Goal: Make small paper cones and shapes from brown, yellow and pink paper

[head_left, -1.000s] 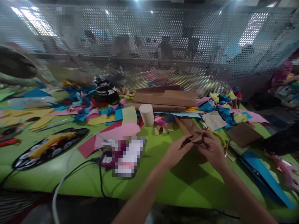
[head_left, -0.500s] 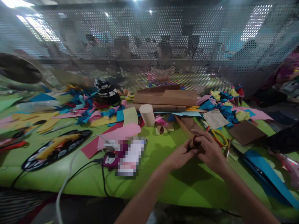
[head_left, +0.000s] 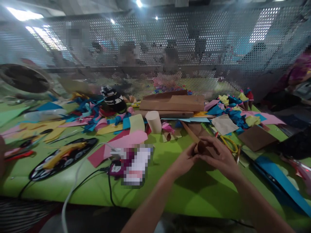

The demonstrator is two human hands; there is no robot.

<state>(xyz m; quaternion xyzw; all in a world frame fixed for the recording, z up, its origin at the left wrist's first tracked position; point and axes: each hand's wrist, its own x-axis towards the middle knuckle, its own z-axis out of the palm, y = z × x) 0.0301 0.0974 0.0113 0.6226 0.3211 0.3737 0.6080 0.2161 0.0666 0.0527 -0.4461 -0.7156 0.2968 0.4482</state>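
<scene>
Both my hands work on a sheet of brown paper (head_left: 190,131) rolled into a cone. Its narrow end points away from me, and its round open end faces me. My left hand (head_left: 186,161) pinches the cone's left side near the opening. On the other side, my right hand (head_left: 222,158) holds the paper's edge between thumb and fingers, with a loose flap showing between them. Yellow-handled scissors (head_left: 229,144) lie just right of my right hand. Beyond the cone is a small brown cone with pink paper (head_left: 168,127), beside a pale cylinder (head_left: 153,122).
Folded brown paper (head_left: 172,103) lies at the back by a perforated metal screen (head_left: 150,29). A phone (head_left: 138,166), a purple power strip (head_left: 116,170) and cables are left of my hands. Blue paper (head_left: 282,181) and a brown sheet (head_left: 259,137) lie right. People are beyond the screen.
My right fingers have spread from over the cone's mouth, so the opening and a loose flap show more plainly. The view has shifted slightly.
</scene>
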